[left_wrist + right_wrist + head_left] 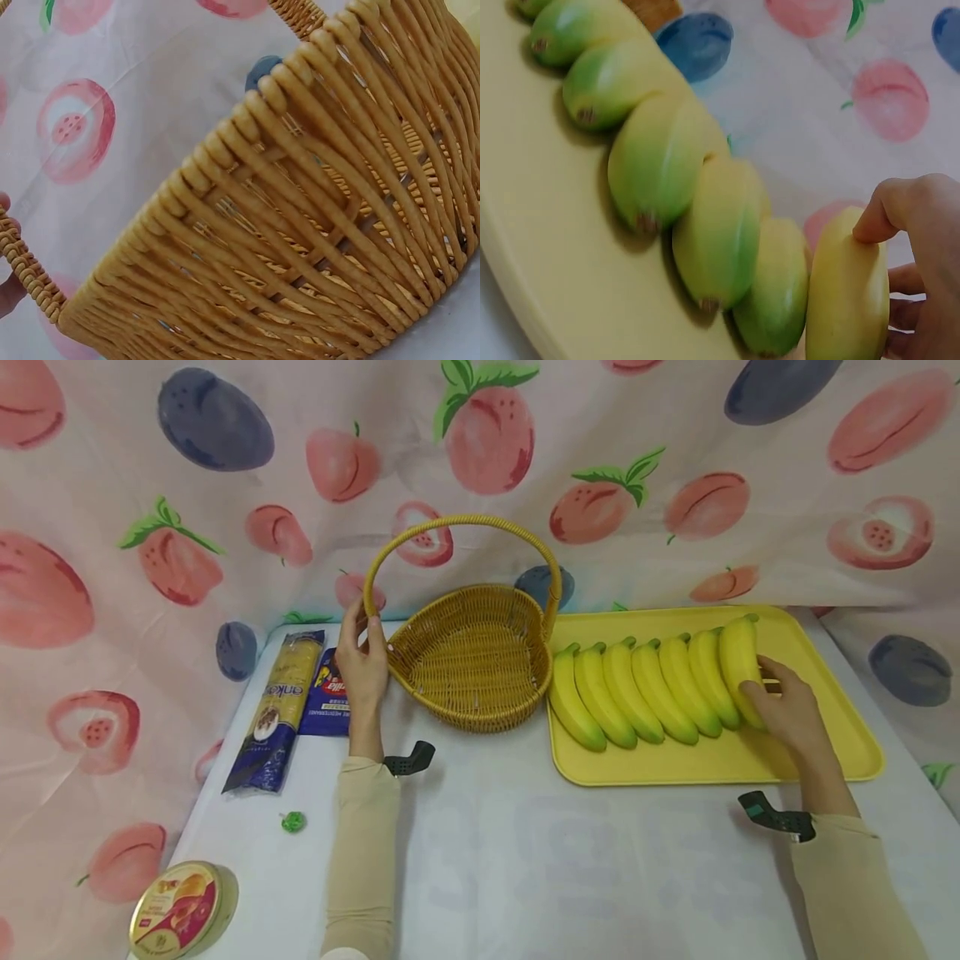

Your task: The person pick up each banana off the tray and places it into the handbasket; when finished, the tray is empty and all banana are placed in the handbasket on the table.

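Observation:
My left hand (363, 672) holds the left foot of the arched handle (465, 519) of a woven wicker basket (480, 722). The basket stands at the back of the table, and its bare woven floor shows. In the left wrist view the basket's side wall (300, 217) fills most of the picture. My right hand (797, 714) grips the rightmost banana (738, 656), thumb on its near side. Several more bananas (637, 693) lie in a slanted row on a yellow tray (840, 727). The right wrist view shows the gripped banana (847, 292) beside its neighbours.
Left of the basket lie a long blue and gold pasta packet (277, 710) and a dark blue packet (324, 706), partly hidden by my left arm. Nearer are a small green item (293, 822) and a round tin (176, 910). A fruit-print cloth (487, 443) hangs behind.

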Motion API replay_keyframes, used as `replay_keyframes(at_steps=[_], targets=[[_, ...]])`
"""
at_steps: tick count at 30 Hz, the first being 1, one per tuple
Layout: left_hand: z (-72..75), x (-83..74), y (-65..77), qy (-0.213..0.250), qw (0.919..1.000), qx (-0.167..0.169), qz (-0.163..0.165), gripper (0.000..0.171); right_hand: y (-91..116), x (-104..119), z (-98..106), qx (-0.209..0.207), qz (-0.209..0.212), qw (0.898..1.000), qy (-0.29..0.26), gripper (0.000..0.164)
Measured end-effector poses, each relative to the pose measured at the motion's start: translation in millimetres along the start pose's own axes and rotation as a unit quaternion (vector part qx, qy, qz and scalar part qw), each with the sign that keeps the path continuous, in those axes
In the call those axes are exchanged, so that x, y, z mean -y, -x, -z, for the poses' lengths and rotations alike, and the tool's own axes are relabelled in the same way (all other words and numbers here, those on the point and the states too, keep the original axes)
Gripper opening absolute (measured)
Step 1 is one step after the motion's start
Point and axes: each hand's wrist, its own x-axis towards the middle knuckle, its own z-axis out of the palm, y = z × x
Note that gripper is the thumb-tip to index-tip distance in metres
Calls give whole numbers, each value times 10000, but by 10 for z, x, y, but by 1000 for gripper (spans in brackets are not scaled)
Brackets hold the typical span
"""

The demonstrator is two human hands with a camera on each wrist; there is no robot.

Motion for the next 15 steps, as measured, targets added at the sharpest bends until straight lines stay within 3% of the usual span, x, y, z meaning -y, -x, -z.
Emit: replay_keyframes(at_steps=[15], targets=[[-3,28,13,182,9998,77,100,38,220,481,-205,553,857,9945,-230,65]])
